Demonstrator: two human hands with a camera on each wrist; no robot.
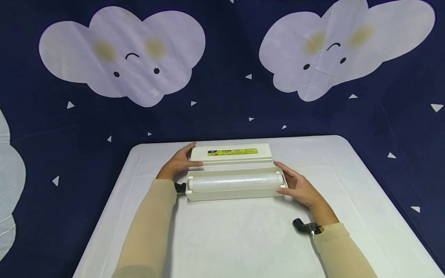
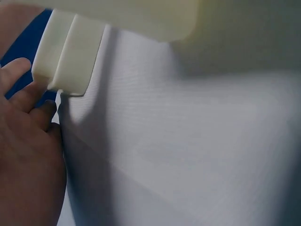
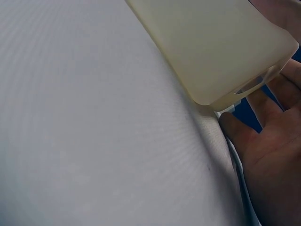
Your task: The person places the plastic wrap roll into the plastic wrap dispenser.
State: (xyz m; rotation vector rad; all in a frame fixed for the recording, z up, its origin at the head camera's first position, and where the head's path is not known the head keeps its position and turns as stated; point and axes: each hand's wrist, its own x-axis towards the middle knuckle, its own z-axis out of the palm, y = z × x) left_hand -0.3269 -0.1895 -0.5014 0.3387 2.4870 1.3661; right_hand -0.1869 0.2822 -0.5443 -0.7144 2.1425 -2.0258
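Note:
An open, off-white cling film box (image 1: 236, 194) lies lengthwise on the table, with a shiny roll of cling film (image 1: 240, 182) inside. Just behind it is its long lid (image 1: 233, 158), bearing a yellow-green label (image 1: 232, 152). My left hand (image 1: 178, 164) holds the lid's left end, thumb at the front edge and fingers round the far side. The right end of the box is gripped by my right hand (image 1: 303, 189), thumb in front and fingers behind. In the left wrist view, fingers reach beside the lid's end (image 2: 77, 56); the right wrist view shows the box corner (image 3: 225, 52) against the right hand.
A white-covered table (image 1: 240, 239) with rounded far corners bears everything. Behind it hangs a dark blue cloth (image 1: 229, 96) with cloud faces and small white triangles. Black wrist-worn devices sit at both cuffs, the right one (image 1: 306, 227) near the table surface.

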